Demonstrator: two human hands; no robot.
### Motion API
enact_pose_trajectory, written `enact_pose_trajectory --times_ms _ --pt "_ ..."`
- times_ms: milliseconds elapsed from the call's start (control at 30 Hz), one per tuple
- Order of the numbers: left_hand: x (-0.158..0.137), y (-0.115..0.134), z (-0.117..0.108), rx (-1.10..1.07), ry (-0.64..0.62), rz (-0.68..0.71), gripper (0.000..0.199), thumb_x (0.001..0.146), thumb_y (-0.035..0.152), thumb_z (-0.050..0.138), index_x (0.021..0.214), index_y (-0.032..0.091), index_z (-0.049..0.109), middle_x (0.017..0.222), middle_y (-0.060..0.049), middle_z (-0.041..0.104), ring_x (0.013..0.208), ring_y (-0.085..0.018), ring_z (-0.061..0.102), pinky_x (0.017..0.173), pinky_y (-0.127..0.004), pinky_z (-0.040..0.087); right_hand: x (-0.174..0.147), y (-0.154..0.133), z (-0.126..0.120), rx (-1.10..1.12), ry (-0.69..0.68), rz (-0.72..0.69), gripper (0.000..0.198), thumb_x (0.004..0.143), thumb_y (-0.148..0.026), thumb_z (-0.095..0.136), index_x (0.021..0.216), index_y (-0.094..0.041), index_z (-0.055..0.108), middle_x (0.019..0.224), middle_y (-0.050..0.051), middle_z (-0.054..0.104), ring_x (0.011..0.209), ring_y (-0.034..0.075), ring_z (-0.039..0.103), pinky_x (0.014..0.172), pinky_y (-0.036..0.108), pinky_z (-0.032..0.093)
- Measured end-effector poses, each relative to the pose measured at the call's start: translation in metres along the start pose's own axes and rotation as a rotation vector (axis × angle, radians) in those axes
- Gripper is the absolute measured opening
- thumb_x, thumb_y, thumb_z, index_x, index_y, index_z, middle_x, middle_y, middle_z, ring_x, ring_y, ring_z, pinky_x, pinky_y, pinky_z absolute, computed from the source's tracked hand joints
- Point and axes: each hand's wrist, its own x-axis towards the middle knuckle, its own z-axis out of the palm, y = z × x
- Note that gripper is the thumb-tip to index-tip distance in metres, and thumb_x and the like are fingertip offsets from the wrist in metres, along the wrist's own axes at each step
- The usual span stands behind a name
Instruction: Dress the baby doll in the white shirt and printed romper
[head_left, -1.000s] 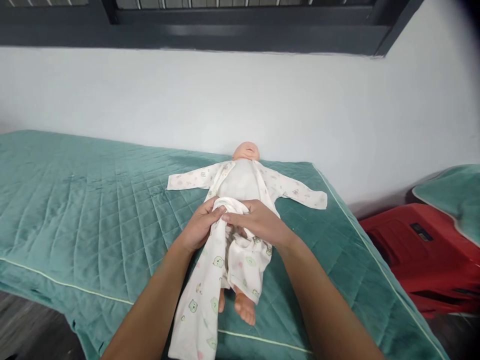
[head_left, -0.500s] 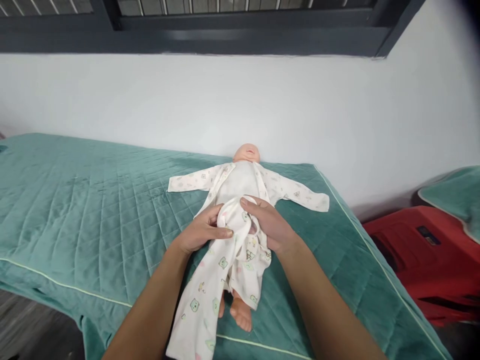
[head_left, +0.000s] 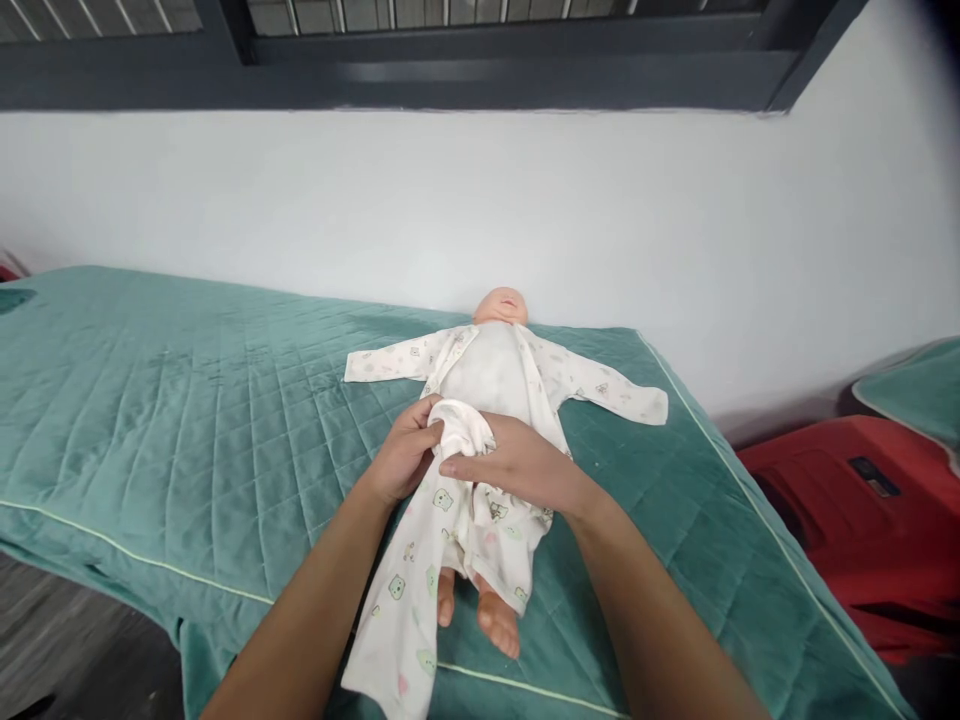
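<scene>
A baby doll (head_left: 501,307) lies on its back, wearing a white printed jacket (head_left: 619,392) spread open at the front with both sleeves stretched sideways. Over its legs, my two hands grip white baby pants (head_left: 397,600) printed with green bears. My left hand (head_left: 407,452) pinches the bunched upper edge between thumb and fingers. My right hand (head_left: 521,462) closes on the bunched cloth from the other side, its thumb across the front. One pant leg hangs toward me at the lower left. The doll's bare feet (head_left: 497,622) show below printed cloth; whether that cloth is the second pant leg, I cannot tell.
A green quilted cover (head_left: 225,430) with pale piping lies under the doll. Behind it rises a white wall (head_left: 420,200) with a dark window frame (head_left: 510,80). Red plastic furniture (head_left: 840,520) with green cloth on it stands at the right.
My right hand has moved left across the pants, and the upper edge is more bunched between my hands. The pant leg still hangs at the lower left.
</scene>
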Motion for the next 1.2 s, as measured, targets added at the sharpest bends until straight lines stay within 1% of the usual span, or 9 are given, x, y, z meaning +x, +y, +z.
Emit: enact_pose_trajectory --times_ms 167,333,500,567,667,833,1000,1100,1200 --pt "-0.002 0.005 0.002 0.013 0.038 -0.02 0.023 0.064 0.027 0.077 0.072 0.016 0.058 0.062 0.005 0.051 0.055 -0.008 0.044 0.054 -0.021 0.036 -0.003 0.004 -0.002 -0.014 -0.012 0.039 0.042 0.079 -0.042 0.072 0.118 -0.025 0.067 0.112 0.001 0.07 0.102 0.024 0.064 0.085 0.034 0.049" --pt "-0.003 0.002 -0.002 -0.034 -0.018 -0.063 0.031 0.067 0.039 0.079 0.079 0.016 0.061 0.067 0.002 0.057 0.058 -0.011 0.05 0.056 -0.023 0.04 -0.002 0.009 -0.002 0.206 0.057 0.075 0.038 0.083 -0.04 0.067 0.116 -0.022 0.067 0.095 0.002 0.072 0.078 0.018 0.065 0.067 0.028 0.05" --pt "-0.004 0.001 -0.011 0.029 -0.212 -0.062 0.044 0.067 0.048 0.08 0.095 0.018 0.065 0.084 -0.002 0.064 0.074 -0.016 0.059 0.069 -0.025 0.045 0.002 0.016 -0.004 0.464 0.178 0.129 0.036 0.076 -0.041 0.074 0.103 -0.018 0.068 0.087 0.003 0.071 0.076 0.018 0.065 0.068 0.028 0.05" --pt "-0.004 0.002 -0.013 0.045 -0.3 -0.068 0.051 0.061 0.041 0.085 0.103 0.018 0.065 0.09 -0.003 0.066 0.08 -0.019 0.061 0.072 -0.028 0.047 0.003 0.017 -0.005 0.525 0.188 0.137 0.034 0.076 -0.041 0.075 0.101 -0.018 0.068 0.084 0.003 0.071 0.073 0.017 0.065 0.068 0.029 0.05" --pt "-0.005 0.004 -0.014 0.069 -0.331 -0.091 0.053 0.061 0.03 0.085 0.109 0.018 0.065 0.09 -0.004 0.067 0.08 -0.02 0.062 0.073 -0.029 0.048 0.002 0.018 -0.004 0.555 0.188 0.131 0.032 0.077 -0.038 0.074 0.101 -0.018 0.068 0.084 0.002 0.07 0.074 0.017 0.064 0.068 0.028 0.051" --pt "-0.005 0.002 -0.014 0.03 -0.25 -0.127 0.046 0.065 0.03 0.083 0.106 0.015 0.069 0.083 -0.004 0.068 0.076 -0.02 0.062 0.07 -0.028 0.048 -0.001 0.014 -0.004 0.41 0.139 0.128 0.029 0.08 -0.04 0.072 0.099 -0.018 0.068 0.091 0.003 0.07 0.077 0.016 0.064 0.069 0.027 0.05" --pt "-0.005 -0.002 -0.011 -0.107 -0.159 -0.107 0.035 0.064 0.03 0.083 0.093 0.015 0.069 0.082 -0.003 0.067 0.074 -0.016 0.061 0.07 -0.025 0.047 -0.003 0.003 -0.005 0.228 0.003 0.02 0.037 0.086 -0.043 0.065 0.115 -0.021 0.067 0.112 0.004 0.07 0.102 0.022 0.064 0.086 0.032 0.05" --pt "-0.006 -0.002 -0.008 -0.132 -0.136 -0.121 0.03 0.067 0.028 0.082 0.09 0.015 0.066 0.08 -0.001 0.064 0.071 -0.014 0.06 0.067 -0.023 0.047 -0.004 -0.002 -0.008 0.168 -0.101 -0.037 0.046 0.082 -0.041 0.07 0.124 -0.023 0.064 0.117 0.003 0.069 0.109 0.024 0.063 0.093 0.036 0.049" --pt "-0.007 -0.002 -0.007 -0.15 -0.124 -0.114 0.031 0.066 0.031 0.082 0.085 0.014 0.065 0.074 0.0 0.062 0.065 -0.012 0.057 0.061 -0.021 0.045 -0.005 -0.004 -0.01 0.087 -0.118 0.0 0.055 0.077 -0.039 0.076 0.128 -0.024 0.063 0.115 0.003 0.07 0.109 0.026 0.063 0.095 0.037 0.049"
